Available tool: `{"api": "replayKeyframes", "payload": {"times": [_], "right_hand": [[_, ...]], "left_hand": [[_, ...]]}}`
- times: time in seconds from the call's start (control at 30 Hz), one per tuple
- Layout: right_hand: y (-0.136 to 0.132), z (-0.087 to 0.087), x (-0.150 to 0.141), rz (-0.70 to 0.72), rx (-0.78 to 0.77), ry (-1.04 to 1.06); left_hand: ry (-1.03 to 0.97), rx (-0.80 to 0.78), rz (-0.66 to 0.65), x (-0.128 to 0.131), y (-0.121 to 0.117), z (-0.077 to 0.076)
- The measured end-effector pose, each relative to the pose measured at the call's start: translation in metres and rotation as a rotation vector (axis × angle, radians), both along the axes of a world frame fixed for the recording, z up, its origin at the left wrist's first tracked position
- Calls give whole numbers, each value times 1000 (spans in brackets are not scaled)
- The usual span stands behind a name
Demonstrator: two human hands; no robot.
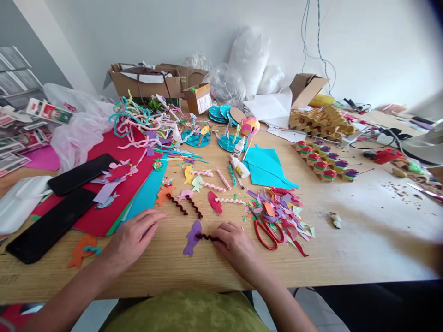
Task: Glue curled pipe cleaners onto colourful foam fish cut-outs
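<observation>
A purple paper fish [193, 237] lies flat on the table in front of me, with a dark brown coiled pipe cleaner [205, 236] joined to its side. My right hand [235, 242] has its fingers closed on the free end of that pipe cleaner. To the left, my left hand [133, 237] rests on the tabletop with fingers stretched out, holding nothing. Beyond the hands lie a red paper fish [215, 202] with a white coil, an orange fish [164, 196] with a brown coil, and several other paper fish with coiled pipe cleaners.
Red-handled scissors [266, 234] sit by a heap of paper scraps [284, 207] on the right. Glue bottles [240, 167], turquoise sheets [265, 166] and a painted egg carton [321, 161] stand farther back. Two black phones [51, 226] lie on red paper [100, 216] at left.
</observation>
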State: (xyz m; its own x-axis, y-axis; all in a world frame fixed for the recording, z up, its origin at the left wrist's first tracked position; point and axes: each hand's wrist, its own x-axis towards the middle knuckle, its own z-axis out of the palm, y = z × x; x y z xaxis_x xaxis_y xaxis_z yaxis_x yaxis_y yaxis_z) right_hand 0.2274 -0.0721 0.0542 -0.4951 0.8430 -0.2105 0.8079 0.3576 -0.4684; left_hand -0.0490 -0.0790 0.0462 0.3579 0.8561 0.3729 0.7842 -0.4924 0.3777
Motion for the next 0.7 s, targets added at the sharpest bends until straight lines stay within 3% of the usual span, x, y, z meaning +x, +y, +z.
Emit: {"api": "replayKeyframes", "payload": {"times": [0.17,0.33,0.47,0.7], "right_hand": [[-4,2,-18,53,-9,2],[-6,-6,-35,120,83,-35],[-9,-13,-37,111,111,-57],[-15,-13,-34,77,116,-105]], "left_hand": [[-57,-50,90,-20,-7,3],[-60,-72,85,-25,-17,2],[1,-113,-13,-7,-19,-6],[127,-279,-172,29,1,-20]]}}
